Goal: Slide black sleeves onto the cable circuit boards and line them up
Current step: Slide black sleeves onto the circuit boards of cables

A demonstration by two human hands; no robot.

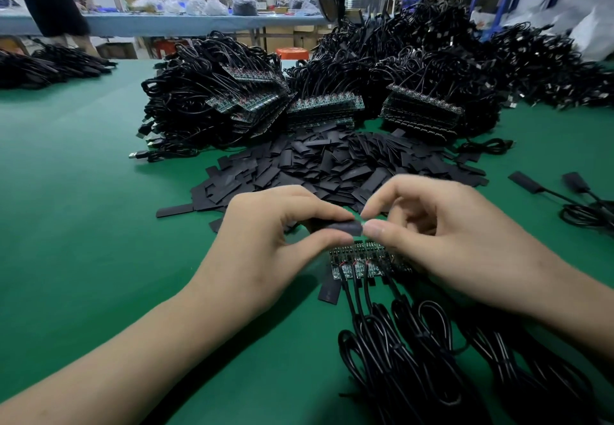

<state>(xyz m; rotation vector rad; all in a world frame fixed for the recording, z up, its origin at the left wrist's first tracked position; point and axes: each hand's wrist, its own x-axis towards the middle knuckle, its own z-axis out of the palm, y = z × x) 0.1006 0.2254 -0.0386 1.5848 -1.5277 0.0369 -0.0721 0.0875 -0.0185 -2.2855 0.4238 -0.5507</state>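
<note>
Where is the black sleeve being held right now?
Head view, centre: the black sleeve is pinched in the left hand, its end touching the right hand, just above the circuit boards.

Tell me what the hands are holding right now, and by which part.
One black sleeve: the left hand pinches its left and middle part between thumb and fingers, and the right hand pinches its right end.

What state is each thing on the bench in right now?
left hand, pinches the black sleeve.
right hand, thumb and forefinger pinch the sleeve's right end.
black sleeve, held off the table, not yet on a board.
circuit boards, bare, side by side on the green table, cables attached.
loose sleeves, heaped flat.
sleeved cables, lying at right.
</note>
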